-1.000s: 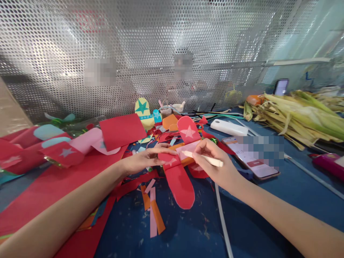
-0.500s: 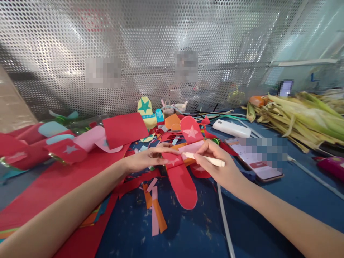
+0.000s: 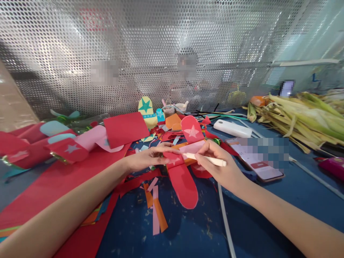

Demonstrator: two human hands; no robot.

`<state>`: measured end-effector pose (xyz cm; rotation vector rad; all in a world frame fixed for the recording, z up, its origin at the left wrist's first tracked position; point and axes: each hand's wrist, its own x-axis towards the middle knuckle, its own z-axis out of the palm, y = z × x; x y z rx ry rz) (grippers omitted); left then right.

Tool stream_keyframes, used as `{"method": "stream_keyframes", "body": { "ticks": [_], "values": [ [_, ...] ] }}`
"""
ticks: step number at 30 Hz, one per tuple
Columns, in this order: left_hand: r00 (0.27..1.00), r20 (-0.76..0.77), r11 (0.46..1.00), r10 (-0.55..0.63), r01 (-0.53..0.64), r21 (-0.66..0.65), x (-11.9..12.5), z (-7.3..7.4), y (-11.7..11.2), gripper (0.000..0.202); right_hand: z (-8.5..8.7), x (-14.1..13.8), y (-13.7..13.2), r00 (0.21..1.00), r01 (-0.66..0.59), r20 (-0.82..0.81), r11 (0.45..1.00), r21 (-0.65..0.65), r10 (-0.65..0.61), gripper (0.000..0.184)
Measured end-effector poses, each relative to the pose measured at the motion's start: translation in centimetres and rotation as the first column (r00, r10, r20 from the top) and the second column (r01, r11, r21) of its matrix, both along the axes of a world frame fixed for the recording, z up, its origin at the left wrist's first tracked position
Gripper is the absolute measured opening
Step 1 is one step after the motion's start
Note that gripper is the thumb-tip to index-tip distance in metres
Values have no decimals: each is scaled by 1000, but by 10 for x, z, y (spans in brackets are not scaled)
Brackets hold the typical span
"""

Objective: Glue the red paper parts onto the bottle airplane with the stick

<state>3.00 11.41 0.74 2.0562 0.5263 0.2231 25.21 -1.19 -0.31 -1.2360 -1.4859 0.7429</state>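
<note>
My right hand (image 3: 223, 163) is closed around a cream-coloured marker pen (image 3: 213, 160). The pen's tip rests at a strip of pink paper (image 3: 192, 147) in the middle of a red paper craft. This craft has long rounded red flaps (image 3: 185, 186), pale star shapes (image 3: 192, 131) and some orange paper beneath the pink. From the left, my left hand (image 3: 149, 157) grips the craft's near left part, thumb and fingers on the paper close to the pen tip. Its fingertips partly cover the red piece there.
Red sheets and rolled paper shapes (image 3: 72, 148) fill the left side. Orange and pink strips (image 3: 158, 211) lie in front on the blue table (image 3: 129, 229). Rightward are a phone (image 3: 258, 161), a white oblong device (image 3: 232, 128) and corn husks (image 3: 298, 114). A perforated metal panel (image 3: 150, 46) stands behind.
Hands, pen and craft keep almost the same places. The whole view has shifted very slightly.
</note>
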Motion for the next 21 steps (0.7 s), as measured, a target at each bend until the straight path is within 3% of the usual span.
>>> {"method": "stream_keyframes", "body": {
  "ticks": [21],
  "values": [
    [1000,-17,1000,-1,1,10,-1,0,0,50,-1,1,0,999,15,47,1000,16,-16,19]
  ]
}}
